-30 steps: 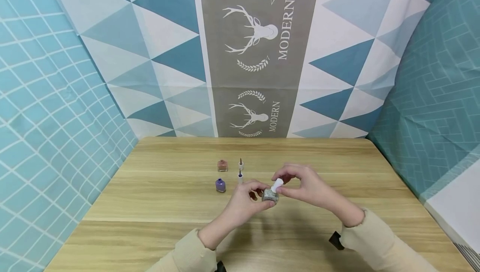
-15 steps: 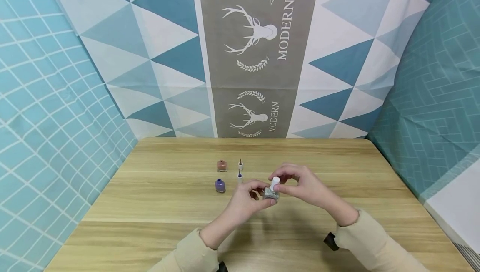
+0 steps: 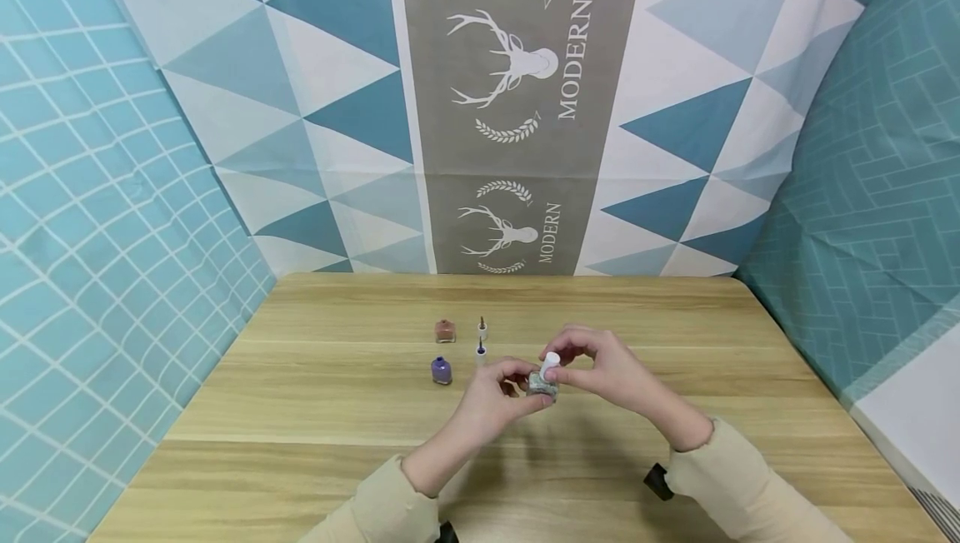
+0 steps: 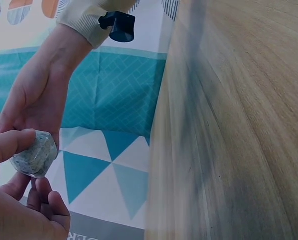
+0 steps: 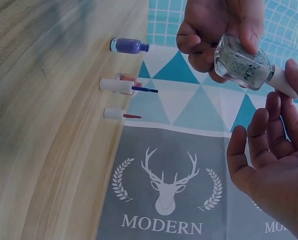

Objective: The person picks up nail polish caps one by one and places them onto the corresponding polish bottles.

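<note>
My left hand (image 3: 491, 393) grips a clear glass nail polish bottle (image 5: 243, 62) of pale grey-green polish with dark flecks, held up above the table. In the right wrist view its thumb lies across the bottle's side. The thumb and fingers of my right hand (image 3: 600, 366) pinch the bottle's white cap (image 3: 551, 365), which sits at the bottle's neck. The left wrist view shows the bottle's base (image 4: 36, 155) facing the camera, with the cap hidden behind. To the left stand an uncapped purple polish bottle (image 3: 441, 371) and an uncapped brownish-pink one (image 3: 445, 331).
Two white caps stand with brushes pointing up: one with a dark blue brush (image 5: 118, 86), one with a brownish brush (image 5: 114, 114). They are just beyond my left hand on the wooden table (image 3: 337, 410). Patterned cloth (image 3: 510, 110) hangs behind the table.
The white cap has gone from tilted right to more upright over the bottle, and my right hand has shifted slightly left with it. The standing bottles and caps stay put.
</note>
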Demonstrator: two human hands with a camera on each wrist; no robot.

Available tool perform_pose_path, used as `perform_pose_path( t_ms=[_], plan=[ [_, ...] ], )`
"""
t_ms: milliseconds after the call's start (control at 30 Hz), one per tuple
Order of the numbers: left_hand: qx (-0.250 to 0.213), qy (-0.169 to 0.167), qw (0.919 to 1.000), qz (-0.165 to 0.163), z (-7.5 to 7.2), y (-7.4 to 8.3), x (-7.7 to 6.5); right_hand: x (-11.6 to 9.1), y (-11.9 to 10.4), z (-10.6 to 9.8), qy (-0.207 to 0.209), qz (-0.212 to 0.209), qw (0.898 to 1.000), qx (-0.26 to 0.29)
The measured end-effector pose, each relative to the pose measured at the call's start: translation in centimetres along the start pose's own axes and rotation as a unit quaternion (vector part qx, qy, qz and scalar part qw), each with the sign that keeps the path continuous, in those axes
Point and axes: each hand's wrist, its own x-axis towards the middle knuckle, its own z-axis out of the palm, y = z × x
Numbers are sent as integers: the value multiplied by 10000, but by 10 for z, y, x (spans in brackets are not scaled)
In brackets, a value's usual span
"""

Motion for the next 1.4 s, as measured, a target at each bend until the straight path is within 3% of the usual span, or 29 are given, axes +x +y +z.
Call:
perform_pose_path(
  t_ms=[767, 900, 1133, 1400],
  plan=[
    [-118, -25, 9999, -109, 1, 2, 1, 4, -1, 4, 278, 165, 9994, -157],
    [-131, -20, 9998, -161, 1, -1, 2, 2, 0, 3, 154, -57, 9998, -83],
    [-165, -108, 9996, -204, 0, -2, 1, -1, 2, -2, -52, -922, 9957, 114],
    [-181, -127, 9995, -213, 0, -1, 1, 0, 3, -2, -44, -990, 9951, 34]
  ],
)
